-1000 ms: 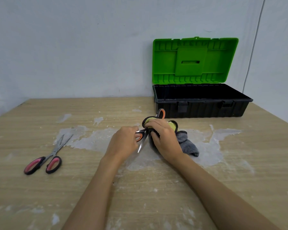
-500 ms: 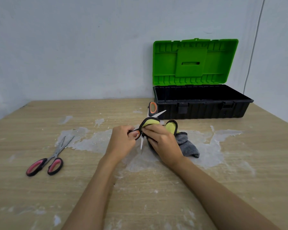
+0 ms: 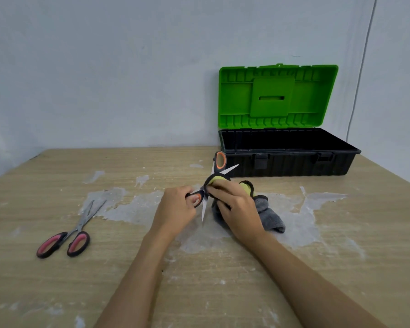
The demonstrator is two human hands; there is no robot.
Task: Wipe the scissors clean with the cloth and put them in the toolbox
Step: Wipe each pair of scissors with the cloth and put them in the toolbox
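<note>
While the orange-handled scissors (image 3: 217, 172) stand spread wide open above the bench (image 3: 223, 292), the left hand (image 3: 175, 213) grips the near handle loop, thumb tucked through the orange-lined ring. One blade points down toward the bench between the two hands, the other pokes up and right, and the second handle loop sticks up beyond the fingers. Over on the other side, the right hand (image 3: 237, 207) clutches the cloth (image 3: 269, 215), grey with a yellow-green face and dark edging, and pinches a fold of it around the scissors near the pivot. Most of the cloth trails onto the bench under that wrist. Behind them sits the toolbox (image 3: 287, 157), black tub, green lid standing upright. Pink-handled scissors (image 3: 68, 234) lie flat well off to the left.
</note>
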